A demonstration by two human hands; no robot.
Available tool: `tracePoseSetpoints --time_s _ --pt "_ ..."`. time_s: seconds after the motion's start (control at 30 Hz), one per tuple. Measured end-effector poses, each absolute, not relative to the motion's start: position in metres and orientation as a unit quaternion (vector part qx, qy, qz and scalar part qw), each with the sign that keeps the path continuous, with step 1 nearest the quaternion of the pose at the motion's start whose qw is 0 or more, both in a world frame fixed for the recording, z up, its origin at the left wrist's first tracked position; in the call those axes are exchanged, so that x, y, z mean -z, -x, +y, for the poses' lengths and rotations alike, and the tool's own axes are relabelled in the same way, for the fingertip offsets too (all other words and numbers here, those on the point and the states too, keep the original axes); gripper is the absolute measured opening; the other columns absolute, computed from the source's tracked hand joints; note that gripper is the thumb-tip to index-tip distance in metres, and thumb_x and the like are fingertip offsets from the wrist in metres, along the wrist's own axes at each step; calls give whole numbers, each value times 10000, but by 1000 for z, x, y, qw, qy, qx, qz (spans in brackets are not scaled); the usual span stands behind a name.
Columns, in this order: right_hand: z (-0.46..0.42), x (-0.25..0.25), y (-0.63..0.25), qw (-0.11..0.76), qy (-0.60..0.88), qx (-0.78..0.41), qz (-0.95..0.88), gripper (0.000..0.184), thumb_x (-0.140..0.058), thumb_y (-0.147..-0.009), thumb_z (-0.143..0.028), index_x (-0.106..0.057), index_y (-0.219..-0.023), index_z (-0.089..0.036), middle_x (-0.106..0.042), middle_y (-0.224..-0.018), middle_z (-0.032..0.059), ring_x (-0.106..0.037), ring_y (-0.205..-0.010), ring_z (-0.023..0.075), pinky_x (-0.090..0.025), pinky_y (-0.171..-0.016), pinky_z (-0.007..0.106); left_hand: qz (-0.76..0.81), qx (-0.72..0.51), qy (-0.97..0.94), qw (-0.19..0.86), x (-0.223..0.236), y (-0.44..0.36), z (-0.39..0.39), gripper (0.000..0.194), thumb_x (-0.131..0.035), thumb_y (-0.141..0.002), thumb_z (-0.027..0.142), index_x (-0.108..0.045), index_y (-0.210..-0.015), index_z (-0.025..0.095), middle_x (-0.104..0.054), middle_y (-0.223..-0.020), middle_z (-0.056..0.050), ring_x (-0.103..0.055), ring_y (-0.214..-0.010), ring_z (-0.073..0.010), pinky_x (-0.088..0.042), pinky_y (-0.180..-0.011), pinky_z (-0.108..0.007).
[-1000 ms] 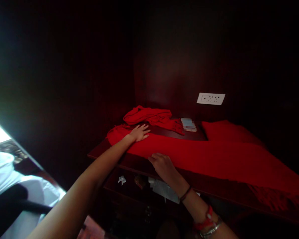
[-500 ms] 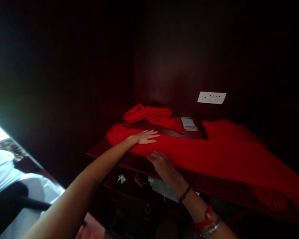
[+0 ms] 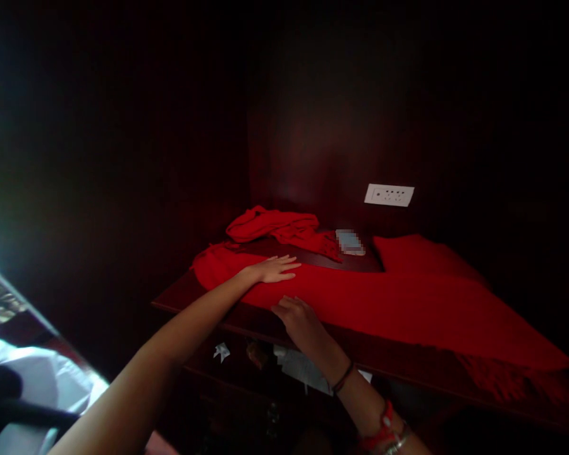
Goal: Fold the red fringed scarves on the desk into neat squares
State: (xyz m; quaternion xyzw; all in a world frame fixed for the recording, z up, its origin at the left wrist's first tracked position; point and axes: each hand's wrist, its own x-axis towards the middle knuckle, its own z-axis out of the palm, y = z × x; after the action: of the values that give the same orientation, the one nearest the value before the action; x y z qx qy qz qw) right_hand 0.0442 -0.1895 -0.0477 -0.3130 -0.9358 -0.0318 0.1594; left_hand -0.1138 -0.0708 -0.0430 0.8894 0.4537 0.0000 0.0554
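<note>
A long red scarf (image 3: 384,303) with a fringed end lies stretched along the dark wooden shelf (image 3: 171,297). My left hand (image 3: 275,270) rests flat on its left part, fingers spread, holding nothing. At the scarf's near edge is my right hand (image 3: 301,319), its fingers bent and closed on the cloth; the fingertips are partly hidden. On the right, a wider piece of red cloth (image 3: 422,253) reaches back toward the wall. Behind my left hand a second red scarf (image 3: 275,224) sits bunched up.
A phone-like object (image 3: 349,242), its screen blurred, lies near the back wall. Above it is a white socket panel (image 3: 389,195). On the lower shelf are a crumpled white scrap (image 3: 221,352) and grey-white sheets (image 3: 303,370). White fabric (image 3: 38,373) shows at lower left.
The view has shifted slightly, so the shelf and its things appear a little lower and further left. My left hand stays flat on the scarf, and my right hand stays at its near edge.
</note>
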Motion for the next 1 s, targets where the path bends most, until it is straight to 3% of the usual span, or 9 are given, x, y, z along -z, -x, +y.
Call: tracePoseSetpoints --time_s 0.17,0.33,0.63,0.83,1.0 --pt "-188 50 -42 164 313 45 -934 220 -390 -804 -89 -583 -880 -161 -584 -820 37 -507 -803 143 -355 -780 271 443 -77 -893 -2 38 99 -64 482 -247 -857 421 -234 -1292 214 -112 -1381 -56 -72 -1258 -204 -123 -1001 -393" --pt "-186 52 -41 164 311 49 -935 206 -398 -797 -85 -591 -833 -146 -580 -789 43 -507 -778 147 -369 -723 267 327 -30 -942 63 41 74 -73 584 -319 -797 532 -184 -1302 272 -101 -1384 -18 -60 -1259 -213 -125 -1002 -392" --pt "-190 50 -42 167 310 43 -935 217 -386 -804 -85 -573 -887 -159 -577 -833 32 -502 -827 155 -358 -799 290 478 -15 -878 29 50 94 -20 466 -180 -865 423 -211 -1294 245 -112 -1381 -49 -64 -1256 -229 -140 -974 -463" --pt "-190 53 -41 173 325 55 -928 224 -368 -807 -82 -570 -863 -160 -572 -861 45 -497 -842 148 -355 -810 287 501 -173 -845 -74 39 130 -29 468 -263 -854 368 -268 -1278 170 -176 -1368 -67 -109 -1253 -201 -161 -1007 -376" --pt "-190 52 -39 160 340 79 -923 198 -384 -796 -87 -567 -837 -150 -565 -816 57 -514 -770 153 -383 -734 279 462 -197 -864 -45 33 165 -73 467 -210 -863 407 -320 -1252 173 -222 -1356 -36 -141 -1249 -163 -169 -1018 -320"
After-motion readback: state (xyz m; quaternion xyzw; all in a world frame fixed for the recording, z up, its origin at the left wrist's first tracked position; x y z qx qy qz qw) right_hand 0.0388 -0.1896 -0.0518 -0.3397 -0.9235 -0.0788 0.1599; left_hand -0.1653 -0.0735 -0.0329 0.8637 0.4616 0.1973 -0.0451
